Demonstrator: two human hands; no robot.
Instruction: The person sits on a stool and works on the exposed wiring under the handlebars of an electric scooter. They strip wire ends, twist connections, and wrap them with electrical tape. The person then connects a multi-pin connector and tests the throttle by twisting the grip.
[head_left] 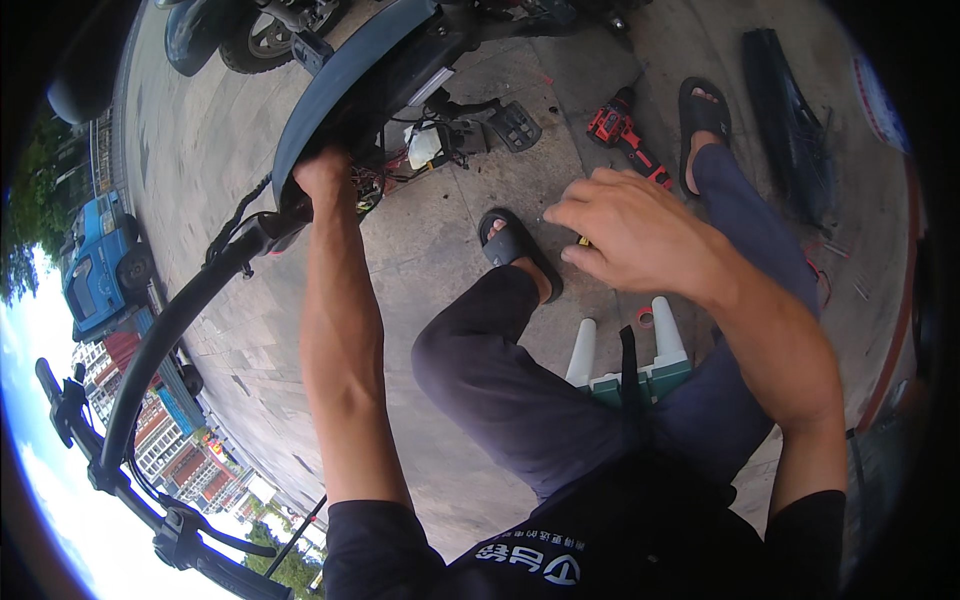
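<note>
Head view: the left hand (322, 172) is tucked in under the lower end of a curved blue-grey panel (330, 95) on a bike (152, 345). Its fingers are hidden there, so whether anything is gripped cannot be told. The right hand (635, 225) is held up over the ground (430, 240), with its fingers bent and its thumb set apart from them. A small bit of yellow (584, 241) is seen by the thumb, but whether it is held cannot be told.

Thin wires (392, 165) are bunched just beside the left hand, near a dark box (465, 137) and a black pedal (515, 126). A red and black drill (628, 138) is laid near the right hand. A red ring of tape (646, 317) is seen between the white legs (582, 350) of a green stool (660, 380). A long black piece (780, 110) is laid past the drill. A blue truck (98, 275) is seen beyond the bike.
</note>
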